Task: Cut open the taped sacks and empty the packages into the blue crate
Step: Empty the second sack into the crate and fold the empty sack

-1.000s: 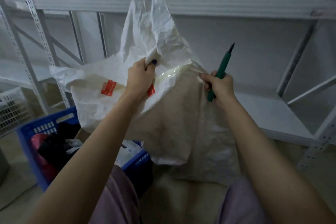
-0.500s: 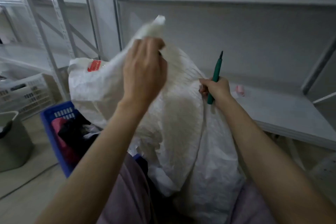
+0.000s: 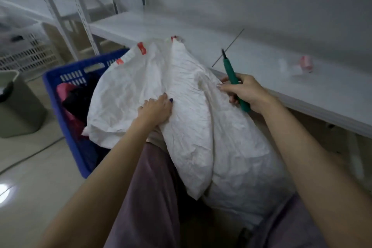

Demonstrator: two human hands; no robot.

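Head view: a white sack (image 3: 191,117) lies crumpled across the person's lap, over purple trousers (image 3: 153,187), its far end pointing toward twelve o'clock and its bulk sagging toward five o'clock. Red tape patches (image 3: 142,48) show near its top edge, at about eleven o'clock on the sack. The sack's left flap hangs over the rim of the blue crate (image 3: 60,94), which stands on the floor at nine o'clock from the sack. Inside the crate, pink and dark packages (image 3: 69,94) are piled, partly hidden under the flap.

The left hand (image 3: 155,109) rests on the middle of the sack, fingers stretched along a fold toward one o'clock; its grip is loose and closes on nothing. The right hand (image 3: 245,90), at three o'clock from the left, has its grip wrapped round a green cutter (image 3: 234,80), whose dark tip points up toward eleven o'clock. One of that hand's fingertips (image 3: 219,86) touches the sack's right edge.

Behind the sack, from twelve round to three o'clock, runs a white shelf (image 3: 261,62) on a metal rack. A small pink and clear object (image 3: 306,63), too blurred to identify, sits on the shelf at two o'clock. At the picture's nine o'clock edge a grey bin (image 3: 18,106) stands on the floor, with a white perforated crate (image 3: 26,56) beyond it at ten o'clock.
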